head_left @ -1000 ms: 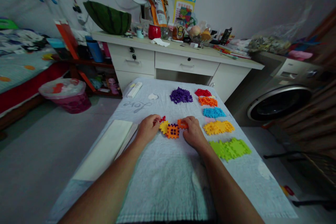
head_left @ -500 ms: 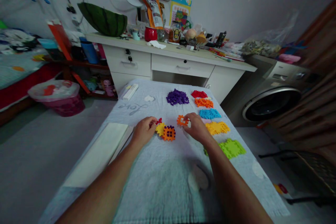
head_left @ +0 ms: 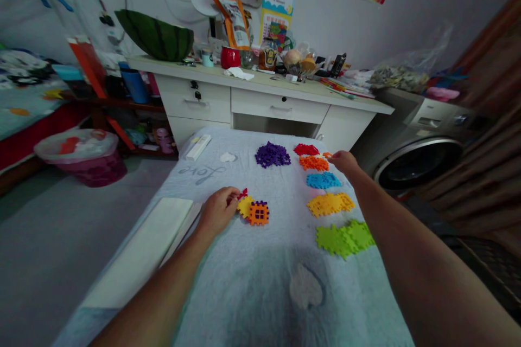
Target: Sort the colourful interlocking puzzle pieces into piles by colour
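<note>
My left hand is closed, its fingertips pinching a small red building piece just above the cloth. Against that piece lies a yellow notched tile, and next to it an orange window tile with purple at its edges. Out at the far right of the table, my right hand pinches an orange piece, mostly hidden by the fingers. It is beside the orange pile, just right of the red pile.
Nearer on the right lie blue pieces, yellow tiles and green tiles. A purple pile sits at the far middle. A white box runs along the left edge; a desk stands behind.
My right hand has moved right and away from me, from the table's middle to the orange pile, carrying the orange piece. My left hand stays by the red piece.
</note>
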A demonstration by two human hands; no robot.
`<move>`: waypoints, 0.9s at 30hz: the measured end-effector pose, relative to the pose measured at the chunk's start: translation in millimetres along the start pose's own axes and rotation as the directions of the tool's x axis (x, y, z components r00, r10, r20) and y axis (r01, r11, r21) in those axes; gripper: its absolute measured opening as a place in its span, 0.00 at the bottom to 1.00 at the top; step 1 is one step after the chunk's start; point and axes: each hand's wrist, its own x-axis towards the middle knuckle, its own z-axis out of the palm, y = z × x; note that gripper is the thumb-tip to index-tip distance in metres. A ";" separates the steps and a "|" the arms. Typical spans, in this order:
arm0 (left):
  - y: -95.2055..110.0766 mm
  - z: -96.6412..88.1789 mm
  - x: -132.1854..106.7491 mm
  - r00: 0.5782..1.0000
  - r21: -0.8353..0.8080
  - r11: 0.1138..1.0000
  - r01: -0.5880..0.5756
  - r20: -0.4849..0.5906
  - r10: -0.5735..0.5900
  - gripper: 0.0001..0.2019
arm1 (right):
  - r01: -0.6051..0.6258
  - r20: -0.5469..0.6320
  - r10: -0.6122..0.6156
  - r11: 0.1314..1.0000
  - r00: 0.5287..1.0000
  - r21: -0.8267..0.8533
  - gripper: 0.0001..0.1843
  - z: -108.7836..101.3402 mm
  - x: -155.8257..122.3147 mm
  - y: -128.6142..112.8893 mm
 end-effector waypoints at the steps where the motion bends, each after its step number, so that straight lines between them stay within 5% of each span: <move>1: -0.2 0.2 0.1 1.000 0.000 1.000 0.001 -0.001 -0.001 0.11 | -0.025 0.000 0.025 1.000 1.000 0.009 0.10 3.8 2.9 3.4; 11: -3.0 1.2 0.2 1.000 0.001 1.000 0.001 0.014 -0.001 0.11 | -0.073 -0.015 0.075 0.994 0.997 0.078 0.06 29.9 11.3 4.5; 19: 2.8 -1.3 -0.3 1.000 0.009 1.000 0.004 -0.006 -0.004 0.10 | -0.024 -0.062 0.038 0.977 0.997 0.212 0.10 18.4 1.6 0.8; 24: 2.4 -0.2 -0.4 1.000 0.002 1.000 -0.012 -0.019 0.012 0.11 | 0.166 -0.092 -0.141 0.898 0.986 0.408 0.11 2.7 -41.2 -39.3; 27: 1.8 0.1 -0.4 0.999 0.016 1.000 -0.027 -0.030 0.027 0.12 | 0.384 0.050 -0.452 0.805 0.890 0.452 0.08 0.3 -85.6 -71.9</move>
